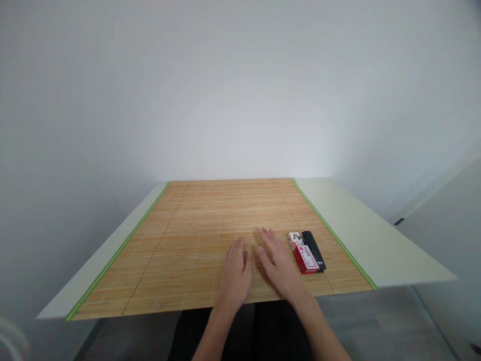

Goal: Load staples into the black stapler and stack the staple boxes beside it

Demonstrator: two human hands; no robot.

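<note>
My left hand [236, 276] lies palm down on the bamboo mat [195, 225], near its front edge, with the fingers stretched out and nothing held. To its right, my right hand [278, 263] is spread over the mat, thumb apart from the fingers, also holding nothing. Just beyond the right hand sits a small red and white box [303, 254]. Tucked against the box's right side is a long black object [314, 248], shaped like a stapler; the box partly hides it. Neither hand touches these two things.
Green trim borders the mat on both sides. The white table [361, 230] shows past it left and right. A pale wall [233, 90] rises behind the table's far edge. My dark-clothed legs [244, 333] are below the front edge, above a grey floor.
</note>
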